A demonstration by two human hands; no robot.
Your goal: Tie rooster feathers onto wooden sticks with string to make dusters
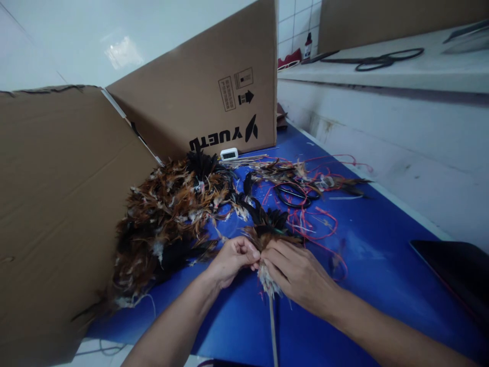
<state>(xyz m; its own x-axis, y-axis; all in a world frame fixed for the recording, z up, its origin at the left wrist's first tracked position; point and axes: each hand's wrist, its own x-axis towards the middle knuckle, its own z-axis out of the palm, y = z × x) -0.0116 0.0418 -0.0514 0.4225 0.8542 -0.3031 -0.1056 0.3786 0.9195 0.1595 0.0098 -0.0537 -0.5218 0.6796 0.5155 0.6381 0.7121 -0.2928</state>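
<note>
A bundle of feathers (269, 281) on a thin stick (273, 331) is in front of me, pale quill ends toward me and dark plumes (269, 219) beyond my hands. My right hand (296, 270) is closed round the bundle from the right, covering much of it. At its left side my left hand (234, 260) is pinched shut, the fingertips meeting those of the right; whatever is between them is too small to make out. To the left lies a big pile of brown and black feathers (171, 204).
Black-handled scissors (294, 195) lie among red string (324, 234) and loose feathers on the blue table (367, 275). Cardboard panels (214, 102) stand at the back and left. A small white display device (229, 154) sits behind. More scissors (382, 60) rest on the ledge.
</note>
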